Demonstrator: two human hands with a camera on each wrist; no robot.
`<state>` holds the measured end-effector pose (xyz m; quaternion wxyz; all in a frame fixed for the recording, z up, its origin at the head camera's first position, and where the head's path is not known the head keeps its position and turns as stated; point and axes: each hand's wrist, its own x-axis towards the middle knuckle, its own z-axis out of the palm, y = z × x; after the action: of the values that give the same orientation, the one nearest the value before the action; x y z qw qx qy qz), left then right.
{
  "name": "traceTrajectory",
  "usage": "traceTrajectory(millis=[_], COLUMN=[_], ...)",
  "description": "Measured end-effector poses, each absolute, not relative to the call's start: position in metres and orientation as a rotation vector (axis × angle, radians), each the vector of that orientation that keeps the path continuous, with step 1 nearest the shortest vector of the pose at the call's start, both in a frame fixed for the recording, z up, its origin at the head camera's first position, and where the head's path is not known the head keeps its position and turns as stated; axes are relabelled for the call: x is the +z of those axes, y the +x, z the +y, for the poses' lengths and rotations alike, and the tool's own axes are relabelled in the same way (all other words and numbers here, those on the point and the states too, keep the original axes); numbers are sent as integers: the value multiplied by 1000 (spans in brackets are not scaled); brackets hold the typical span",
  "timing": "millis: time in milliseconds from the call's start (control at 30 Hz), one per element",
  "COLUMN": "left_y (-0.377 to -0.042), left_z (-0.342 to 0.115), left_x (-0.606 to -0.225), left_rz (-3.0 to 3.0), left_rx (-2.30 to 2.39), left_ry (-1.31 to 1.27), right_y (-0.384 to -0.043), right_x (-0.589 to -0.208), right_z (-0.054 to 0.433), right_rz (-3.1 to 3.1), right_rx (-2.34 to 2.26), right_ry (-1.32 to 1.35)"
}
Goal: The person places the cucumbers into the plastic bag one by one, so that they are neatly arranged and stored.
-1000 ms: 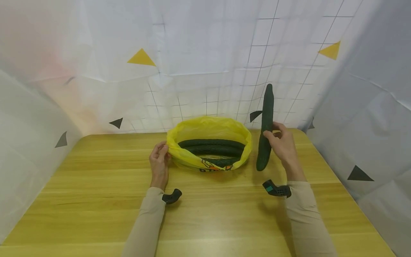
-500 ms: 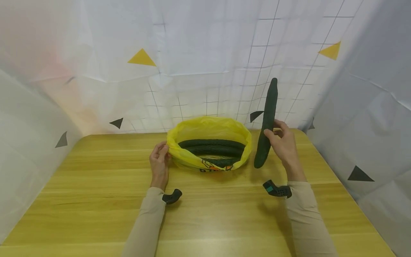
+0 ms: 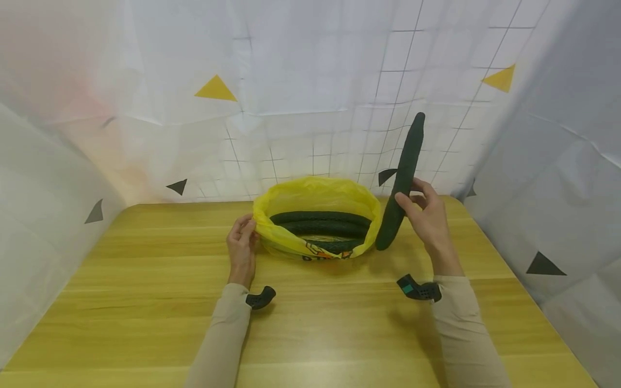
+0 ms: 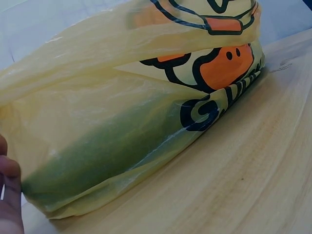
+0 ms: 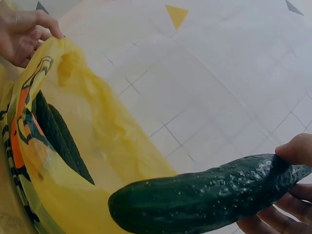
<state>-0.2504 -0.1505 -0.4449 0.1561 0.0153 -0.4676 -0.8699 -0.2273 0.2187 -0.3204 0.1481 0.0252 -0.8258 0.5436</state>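
A yellow plastic bag (image 3: 276, 235) with a printed cartoon sits on the table, its mouth rolled wide. Several dark green cucumbers (image 3: 322, 227) lie inside it. At the bag's left edge, my left hand (image 3: 240, 245) pinches the rim, also visible in the right wrist view. Through the thin side of the bag, a cucumber (image 4: 107, 148) shows in the left wrist view. My right hand (image 3: 429, 215) grips another cucumber (image 3: 406, 161) around its middle, between thumb and fingers. This cucumber is held up tilted, its top leaning right and its lower end close beside the bag's right rim.
The wooden table (image 3: 145, 302) reaches back to a white sheet wall (image 3: 301, 70) with grid lines and yellow and black triangles. Black wrist devices (image 3: 419, 289) are on both forearms.
The cucumber in my right hand has tilted, its top going right and up and its lower end swinging left toward the bag. My left hand and the bag have stayed in place.
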Motion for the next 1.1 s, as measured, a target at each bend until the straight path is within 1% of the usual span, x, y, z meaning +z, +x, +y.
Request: traceTrajectory(millis=[500, 1100], left_y=[-251, -251], left_z=[-150, -150], left_x=[-445, -445], left_rz=[-1328, -1344], left_rx=[-2499, -2487], left_ry=[34, 20], right_y=[-230, -230], right_x=[-321, -323], right_z=[208, 195], right_rz=[-2264, -2139], right_rx=[1709, 1817], right_ry=[172, 170])
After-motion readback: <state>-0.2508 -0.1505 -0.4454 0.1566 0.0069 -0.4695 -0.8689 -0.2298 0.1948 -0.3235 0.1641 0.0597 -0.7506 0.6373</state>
